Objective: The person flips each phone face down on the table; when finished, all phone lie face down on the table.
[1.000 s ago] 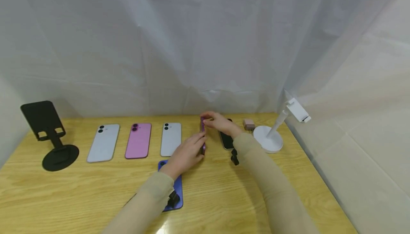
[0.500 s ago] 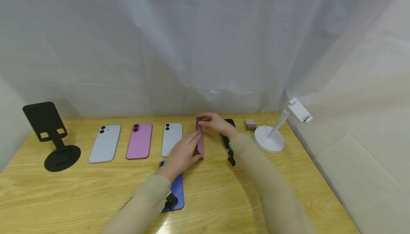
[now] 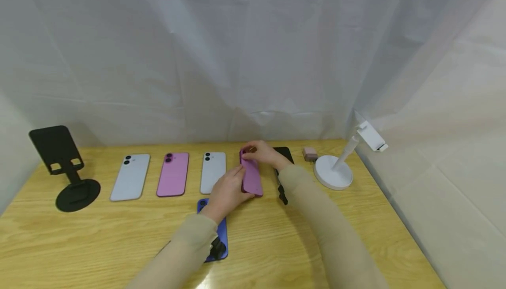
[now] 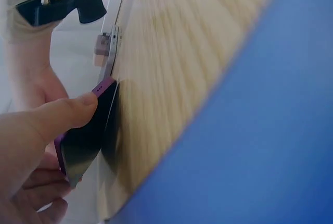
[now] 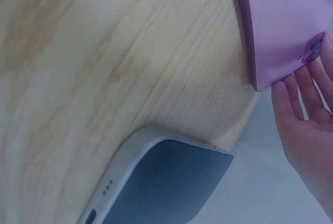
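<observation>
Both hands hold a pink phone [image 3: 251, 177], tilted close over the wooden table with its back facing up and its dark screen facing down. My left hand [image 3: 228, 192] grips the near end, with the thumb [image 4: 78, 112] on the bottom edge and fingers along the left side. At the far end, my right hand [image 3: 264, 153] pinches the camera corner; in the right wrist view, its fingertips lie at the phone's top edge beside the lenses [image 5: 314, 48]. A blue phone [image 3: 222, 232] lies partly hidden under the left wrist. Beneath the right wrist is a screen-up phone [image 3: 283, 151].
Left of the hands lie a white phone [image 3: 213, 170], another pink phone [image 3: 173, 175] and a second white phone [image 3: 130, 177], backs up. A black phone stand [image 3: 77, 194] is far left. At right are a small pinkish block [image 3: 309, 153] and a white stand [image 3: 333, 172].
The pink phone has turned from standing on its edge to lying nearly flat, its back now facing up. Both hands keep hold of it and have shifted only slightly.
</observation>
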Available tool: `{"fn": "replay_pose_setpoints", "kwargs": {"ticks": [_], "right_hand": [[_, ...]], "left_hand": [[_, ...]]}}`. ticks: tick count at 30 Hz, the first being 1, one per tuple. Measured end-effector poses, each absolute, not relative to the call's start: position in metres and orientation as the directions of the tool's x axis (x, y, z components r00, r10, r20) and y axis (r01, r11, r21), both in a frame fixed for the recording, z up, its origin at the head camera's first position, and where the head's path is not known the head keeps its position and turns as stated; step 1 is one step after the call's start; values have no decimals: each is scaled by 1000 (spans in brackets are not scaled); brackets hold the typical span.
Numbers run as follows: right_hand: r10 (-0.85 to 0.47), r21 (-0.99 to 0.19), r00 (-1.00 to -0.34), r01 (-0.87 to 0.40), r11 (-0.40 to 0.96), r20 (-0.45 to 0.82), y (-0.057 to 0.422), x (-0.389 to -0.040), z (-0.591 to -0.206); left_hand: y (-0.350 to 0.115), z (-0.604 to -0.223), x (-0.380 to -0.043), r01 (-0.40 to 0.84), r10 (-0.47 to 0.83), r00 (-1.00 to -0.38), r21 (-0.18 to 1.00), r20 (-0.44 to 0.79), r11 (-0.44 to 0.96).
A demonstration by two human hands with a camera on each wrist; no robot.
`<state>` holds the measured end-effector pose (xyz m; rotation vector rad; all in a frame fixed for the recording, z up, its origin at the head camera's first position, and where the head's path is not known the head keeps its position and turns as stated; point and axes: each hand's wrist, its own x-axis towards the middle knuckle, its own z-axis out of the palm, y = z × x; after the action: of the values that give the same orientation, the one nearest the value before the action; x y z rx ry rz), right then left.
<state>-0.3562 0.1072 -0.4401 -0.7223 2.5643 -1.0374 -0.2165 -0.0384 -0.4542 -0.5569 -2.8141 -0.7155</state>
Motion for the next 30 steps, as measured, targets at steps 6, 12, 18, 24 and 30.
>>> {"fn": "replay_pose_setpoints", "kwargs": {"ticks": [6, 12, 18, 24, 30], "right_hand": [[-579, -661, -813, -403, 633, -59, 106, -357, -441], [-584, -629, -808, -415, 657, -78, 104, -356, -444], [-585, -581, -807, -439, 685, -80, 102, -352, -445], [-595, -521, -800, -476, 709, -79, 107, -349, -440], [-576, -521, -812, -451, 725, -98, 131, -352, -432]], "left_hand": [[-29, -461, -220, 338, 246, -939, 505, 241, 794], [-28, -468, -224, 347, 247, -936, 537, 251, 769], [-30, -472, -226, 348, 268, -937, 572, 222, 743], [-32, -470, -225, 337, 282, -941, 583, 187, 740], [-31, -467, -223, 315, 278, -949, 554, 151, 771]]}}
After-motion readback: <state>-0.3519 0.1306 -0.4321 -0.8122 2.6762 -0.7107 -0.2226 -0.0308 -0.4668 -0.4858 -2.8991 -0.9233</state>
